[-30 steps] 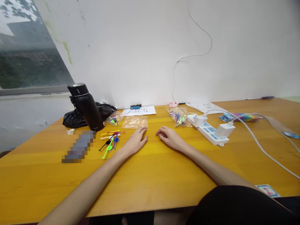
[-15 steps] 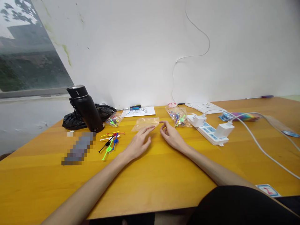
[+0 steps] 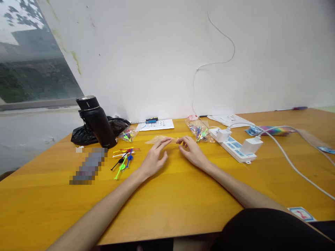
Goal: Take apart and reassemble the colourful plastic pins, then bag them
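A clear plastic bag (image 3: pixel 155 139) lies low and flat on the table just beyond my hands. My left hand (image 3: pixel 155 158) is open, palm down, its fingers stretched along the near side of the bag and its thumb apart. Facing it, my right hand (image 3: pixel 192 152) has bent fingers with the thumb held away from them. Its fingertips are at the bag's right end; whether they press on it is hard to tell. Left of my left hand lies a loose group of coloured plastic spinner arrows, among them a green arrow (image 3: pixel 121 167) and a blue arrow (image 3: pixel 129 158).
Small bags of coloured pieces lie at the back, one bag (image 3: pixel 200 130) right of centre and another bag (image 3: pixel 128 133) at left. A black bottle (image 3: pixel 98 122) stands by a black plastic bag (image 3: pixel 83 135). At right are a power strip (image 3: pixel 235 148) and white cables (image 3: pixel 285 158).
The clear bag now looks flatter and narrower, its far edge lower. My right fingers have shifted slightly to the bag's end. My left hand has barely moved.
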The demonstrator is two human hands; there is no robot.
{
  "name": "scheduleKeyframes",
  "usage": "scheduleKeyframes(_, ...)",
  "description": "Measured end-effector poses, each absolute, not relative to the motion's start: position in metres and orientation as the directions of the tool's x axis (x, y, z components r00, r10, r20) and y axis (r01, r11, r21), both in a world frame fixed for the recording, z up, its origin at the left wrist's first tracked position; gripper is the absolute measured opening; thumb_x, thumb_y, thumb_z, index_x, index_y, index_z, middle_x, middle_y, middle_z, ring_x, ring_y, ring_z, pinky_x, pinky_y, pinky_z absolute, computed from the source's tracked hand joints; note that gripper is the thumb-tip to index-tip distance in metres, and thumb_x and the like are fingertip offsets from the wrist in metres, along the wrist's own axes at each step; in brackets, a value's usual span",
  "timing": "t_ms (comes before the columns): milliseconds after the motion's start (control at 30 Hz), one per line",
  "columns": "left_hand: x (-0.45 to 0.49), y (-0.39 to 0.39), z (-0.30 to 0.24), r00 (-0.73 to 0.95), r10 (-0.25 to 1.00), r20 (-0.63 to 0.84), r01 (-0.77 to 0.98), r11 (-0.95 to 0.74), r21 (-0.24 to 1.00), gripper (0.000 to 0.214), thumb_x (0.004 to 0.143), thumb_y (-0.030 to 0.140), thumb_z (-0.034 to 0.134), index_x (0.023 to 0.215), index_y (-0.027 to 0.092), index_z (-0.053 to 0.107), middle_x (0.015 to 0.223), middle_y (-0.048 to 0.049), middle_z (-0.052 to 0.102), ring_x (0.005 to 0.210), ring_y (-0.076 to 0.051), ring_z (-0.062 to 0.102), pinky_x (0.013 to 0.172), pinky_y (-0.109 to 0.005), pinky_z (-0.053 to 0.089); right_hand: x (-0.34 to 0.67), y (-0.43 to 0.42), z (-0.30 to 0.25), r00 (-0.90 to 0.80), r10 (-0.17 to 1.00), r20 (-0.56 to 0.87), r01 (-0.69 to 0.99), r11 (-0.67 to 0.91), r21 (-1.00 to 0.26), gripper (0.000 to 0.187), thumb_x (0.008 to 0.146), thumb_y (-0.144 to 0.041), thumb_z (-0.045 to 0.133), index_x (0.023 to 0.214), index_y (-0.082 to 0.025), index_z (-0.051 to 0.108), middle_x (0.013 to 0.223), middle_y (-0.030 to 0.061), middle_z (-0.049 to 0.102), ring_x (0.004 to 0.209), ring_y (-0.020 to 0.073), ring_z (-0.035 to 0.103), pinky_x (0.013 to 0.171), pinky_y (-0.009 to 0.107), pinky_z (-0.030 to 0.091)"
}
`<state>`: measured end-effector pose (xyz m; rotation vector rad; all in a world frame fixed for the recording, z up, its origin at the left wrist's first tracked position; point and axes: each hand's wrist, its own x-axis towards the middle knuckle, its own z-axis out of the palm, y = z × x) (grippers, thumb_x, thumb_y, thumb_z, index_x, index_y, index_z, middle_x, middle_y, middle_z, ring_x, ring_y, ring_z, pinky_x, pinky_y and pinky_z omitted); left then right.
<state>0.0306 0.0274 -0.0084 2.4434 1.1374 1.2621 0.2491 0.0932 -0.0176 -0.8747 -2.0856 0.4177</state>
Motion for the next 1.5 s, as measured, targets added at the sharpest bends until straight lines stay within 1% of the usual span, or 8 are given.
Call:
scheduleKeyframes(133,0.031,0.025,-0.006,0.365,0.688,0.627,0.538,-0.705,0.462,0.061,0.095,0.007,0.048,0.152,0.03,0.046,0.152,-0.0062,0.051,0.144,-0.022,0.045,0.125,-0.047,0.035,0.249,0.089,-0.015,-0.46,0.667,0.587,0.426,0.745,-0.513,0.021,0.095,-0.017,0.054,0.112,-0.025,0.064,0.116,0.0067,0.065,0.114,0.0263,0.057,0.104,0.046,0.044)
scheduleKeyframes(333,0.031,0.024,-0.006,0.388,0.675,0.627,0.523,-0.722,0.454,0.062,0.095,0.008,0.047,0.153,0.03,0.045,0.153,-0.0062,0.051,0.144,-0.022,0.046,0.124,-0.047,0.036,0.249,0.089,-0.008,-0.352,0.655,0.669,0.435,0.747,-0.503,0.016,0.094,-0.016,0.055,0.108,-0.023,0.06,0.107,0.007,0.063,0.102,0.0257,0.057,0.094,0.043,0.047)
scheduleKeyframes(533,0.031,0.025,-0.006,0.376,0.678,0.632,0.54,-0.714,0.445,0.059,0.094,0.008,0.047,0.149,0.03,0.049,0.151,-0.006,0.052,0.146,-0.023,0.044,0.125,-0.048,0.034,0.249,0.089,-0.01,-0.438,0.64,0.632,0.425,0.767,-0.482,0.018,0.097,-0.017,0.054,0.104,-0.025,0.068,0.108,0.006,0.066,0.11,0.0259,0.059,0.1,0.043,0.045)
scheduleKeyframes(833,0.034,0.021,-0.002,0.403,0.658,0.636,0.504,-0.739,0.446,0.06,0.093,0.007,0.046,0.148,0.031,0.049,0.149,-0.0056,0.053,0.143,-0.023,0.046,0.124,-0.049,0.036,0.25,0.087,-0.006,-0.448,0.641,0.623,0.428,0.766,-0.48,0.019,0.096,-0.019,0.059,0.103,-0.026,0.074,0.104,0.0064,0.068,0.103,0.0256,0.061,0.096,0.044,0.048)
scheduleKeyframes(1033,0.032,0.02,0.0,0.375,0.682,0.628,0.496,-0.72,0.486,0.057,0.093,0.009,0.047,0.145,0.031,0.049,0.147,-0.0066,0.056,0.131,-0.023,0.056,0.095,-0.036,0.057,0.25,0.086,-0.006,-0.463,0.631,0.622,0.383,0.776,-0.502,0.01,0.095,-0.019,0.061,0.098,-0.024,0.069,0.101,0.0045,0.073,0.1,0.0247,0.065,0.094,0.041,0.048)
scheduleKeyframes(1200,0.026,0.024,0.001,0.348,0.679,0.647,0.636,-0.677,0.369,0.057,0.089,0.015,0.06,0.144,0.028,0.048,0.143,-0.0073,0.059,0.131,-0.026,0.053,0.114,-0.047,0.041,0.248,0.081,-0.001,-0.516,0.595,0.616,0.338,0.802,-0.492,0.008,0.094,-0.019,0.062,0.097,-0.024,0.067,0.099,0.0036,0.074,0.098,0.0241,0.065,0.094,0.039,0.047)
scheduleKeyframes(1367,0.02,0.028,0.0,0.316,0.751,0.58,0.774,-0.558,0.3,0.051,0.088,0.023,0.065,0.138,0.028,0.053,0.136,-0.0062,0.064,0.125,-0.029,0.054,0.105,-0.048,0.04,0.248,0.076,0.005,-0.583,0.55,0.598,0.319,0.832,-0.454,0.009,0.095,-0.019,0.06,0.097,-0.025,0.067,0.099,0.0033,0.073,0.096,0.023,0.065,0.093,0.038,0.046)
scheduleKeyframes(1500,0.016,0.03,-0.001,0.318,0.777,0.543,0.825,-0.509,0.245,0.046,0.085,0.019,0.067,0.129,0.028,0.057,0.134,-0.0046,0.066,0.122,-0.029,0.054,0.1,-0.047,0.037,0.248,0.075,0.006,-0.616,0.526,0.587,0.305,0.845,-0.439,0.008,0.093,-0.017,0.06,0.093,-0.024,0.064,0.095,0.0027,0.073,0.094,0.0222,0.066,0.094,0.039,0.044)
